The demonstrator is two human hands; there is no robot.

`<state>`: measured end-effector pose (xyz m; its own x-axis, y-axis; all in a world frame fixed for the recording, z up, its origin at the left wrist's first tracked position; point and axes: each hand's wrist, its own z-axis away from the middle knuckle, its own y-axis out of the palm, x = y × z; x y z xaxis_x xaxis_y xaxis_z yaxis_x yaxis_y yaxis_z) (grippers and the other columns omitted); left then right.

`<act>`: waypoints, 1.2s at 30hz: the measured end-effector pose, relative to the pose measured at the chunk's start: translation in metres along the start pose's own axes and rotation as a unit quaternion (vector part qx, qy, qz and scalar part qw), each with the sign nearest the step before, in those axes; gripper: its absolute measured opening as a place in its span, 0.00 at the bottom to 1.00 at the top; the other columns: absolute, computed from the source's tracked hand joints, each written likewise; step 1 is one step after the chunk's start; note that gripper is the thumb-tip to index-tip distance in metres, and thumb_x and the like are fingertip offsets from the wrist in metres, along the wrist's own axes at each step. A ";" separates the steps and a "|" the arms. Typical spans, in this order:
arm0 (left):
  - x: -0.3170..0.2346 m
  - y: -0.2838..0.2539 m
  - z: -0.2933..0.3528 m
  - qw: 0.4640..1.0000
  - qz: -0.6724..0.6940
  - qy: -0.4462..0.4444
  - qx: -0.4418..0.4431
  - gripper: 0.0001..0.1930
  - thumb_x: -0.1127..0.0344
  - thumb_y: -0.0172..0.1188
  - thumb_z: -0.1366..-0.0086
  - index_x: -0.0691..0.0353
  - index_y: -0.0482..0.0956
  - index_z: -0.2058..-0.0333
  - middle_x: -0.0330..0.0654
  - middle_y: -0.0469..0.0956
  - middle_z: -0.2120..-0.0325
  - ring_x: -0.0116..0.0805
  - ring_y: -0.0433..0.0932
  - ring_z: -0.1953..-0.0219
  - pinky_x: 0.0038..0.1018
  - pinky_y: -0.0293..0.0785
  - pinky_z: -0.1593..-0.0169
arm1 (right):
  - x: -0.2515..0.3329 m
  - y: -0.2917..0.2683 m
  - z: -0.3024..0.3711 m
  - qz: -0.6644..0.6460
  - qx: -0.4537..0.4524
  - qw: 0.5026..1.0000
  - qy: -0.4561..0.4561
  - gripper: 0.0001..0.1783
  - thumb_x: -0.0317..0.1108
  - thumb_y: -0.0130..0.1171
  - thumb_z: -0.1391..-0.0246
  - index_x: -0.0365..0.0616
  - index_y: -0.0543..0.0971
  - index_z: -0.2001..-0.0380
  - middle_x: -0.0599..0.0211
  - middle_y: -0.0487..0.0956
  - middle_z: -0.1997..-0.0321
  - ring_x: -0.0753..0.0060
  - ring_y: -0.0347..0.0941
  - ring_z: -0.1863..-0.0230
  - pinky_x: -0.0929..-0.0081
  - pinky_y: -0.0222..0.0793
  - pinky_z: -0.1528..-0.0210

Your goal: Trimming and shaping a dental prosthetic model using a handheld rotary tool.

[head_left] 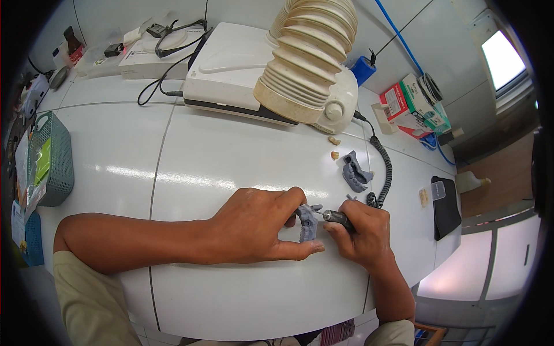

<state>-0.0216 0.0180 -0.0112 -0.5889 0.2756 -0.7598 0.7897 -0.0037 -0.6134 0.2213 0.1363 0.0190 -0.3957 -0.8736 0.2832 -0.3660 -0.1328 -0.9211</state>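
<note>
My left hand [251,225] grips a grey dental model [308,226] shaped like a tooth arch, its thumb along the near end and its fingers at the far end. In my right hand [368,233] is a dark rotary handpiece [337,217], held like a pen. Its metal tip points left and meets or nearly meets the model's right side; whether they touch I cannot tell. Farther off, a second grey dental model [356,174] lies on the white table. Two small yellowish tooth-like pieces [334,140] rest beyond it.
A ribbed cream hose [309,63] hangs over a white machine [228,72] at the back. A black coiled cord [386,164] runs along the right. Green basket [60,167] stands at left. Cartons [411,109] and a black pouch [447,213] lie at right.
</note>
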 end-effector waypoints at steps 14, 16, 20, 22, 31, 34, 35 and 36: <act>-0.003 -0.001 0.000 1.000 -0.010 -0.030 0.002 0.40 0.31 0.76 0.39 0.70 0.78 0.54 0.50 0.86 0.72 0.45 0.88 0.74 0.37 0.85 0.67 | 0.003 0.001 0.000 0.019 -0.006 1.000 0.005 0.23 0.48 0.78 0.42 0.44 0.77 0.73 0.65 0.75 0.81 0.62 0.71 0.85 0.66 0.64 0.81; -0.003 -0.001 0.000 0.999 -0.013 -0.033 0.003 0.41 0.31 0.76 0.40 0.70 0.78 0.54 0.50 0.86 0.72 0.46 0.88 0.73 0.37 0.85 0.67 | 0.004 0.001 0.000 0.023 -0.008 1.000 0.008 0.23 0.47 0.78 0.43 0.44 0.76 0.74 0.65 0.75 0.81 0.62 0.71 0.85 0.66 0.64 0.81; -0.002 -0.001 0.000 1.000 0.000 -0.025 -0.001 0.39 0.28 0.69 0.35 0.68 0.75 0.61 0.55 0.86 0.73 0.52 0.89 0.72 0.41 0.85 0.67 | 0.005 0.002 0.000 0.029 -0.010 0.999 0.010 0.23 0.47 0.79 0.43 0.44 0.77 0.74 0.65 0.75 0.80 0.62 0.71 0.85 0.66 0.64 0.81; -0.003 -0.002 0.000 1.000 -0.001 -0.027 -0.001 0.39 0.28 0.69 0.35 0.68 0.75 0.61 0.55 0.86 0.73 0.52 0.89 0.72 0.41 0.85 0.67 | 0.006 0.002 0.000 0.034 -0.007 0.999 0.016 0.23 0.47 0.79 0.44 0.44 0.77 0.74 0.64 0.75 0.80 0.61 0.71 0.84 0.65 0.64 0.81; -0.004 -0.001 0.000 0.999 0.003 -0.034 -0.003 0.38 0.30 0.69 0.34 0.69 0.75 0.62 0.56 0.85 0.74 0.53 0.88 0.74 0.42 0.84 0.68 | 0.006 0.002 0.001 0.037 -0.010 0.999 0.018 0.22 0.47 0.78 0.43 0.44 0.77 0.73 0.64 0.76 0.80 0.60 0.73 0.84 0.65 0.65 0.80; -0.003 -0.001 0.000 0.999 0.008 -0.031 -0.007 0.37 0.31 0.69 0.33 0.70 0.75 0.62 0.56 0.85 0.75 0.53 0.88 0.74 0.42 0.84 0.68 | 0.005 0.003 0.001 0.037 -0.010 0.999 0.016 0.22 0.47 0.78 0.42 0.43 0.77 0.73 0.64 0.76 0.80 0.60 0.72 0.84 0.65 0.65 0.80; -0.003 -0.001 0.000 1.000 0.008 -0.027 -0.011 0.37 0.32 0.69 0.33 0.70 0.75 0.62 0.56 0.85 0.75 0.53 0.88 0.74 0.42 0.84 0.68 | 0.005 0.002 0.001 0.037 -0.010 0.999 0.016 0.22 0.47 0.78 0.42 0.43 0.77 0.73 0.64 0.76 0.80 0.60 0.72 0.84 0.65 0.65 0.80; -0.004 -0.001 0.000 1.000 0.009 -0.027 -0.011 0.37 0.32 0.69 0.33 0.70 0.75 0.62 0.56 0.85 0.75 0.53 0.88 0.74 0.42 0.84 0.68 | 0.005 0.002 0.001 0.034 -0.011 0.999 0.016 0.22 0.46 0.78 0.43 0.43 0.77 0.73 0.64 0.76 0.80 0.60 0.72 0.84 0.65 0.65 0.80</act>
<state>-0.0204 0.0169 -0.0075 -0.5832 0.2236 -0.7810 0.8030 0.0133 -0.5958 0.2193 0.1309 0.0182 -0.4477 -0.8643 0.2291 -0.3549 -0.0634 -0.9328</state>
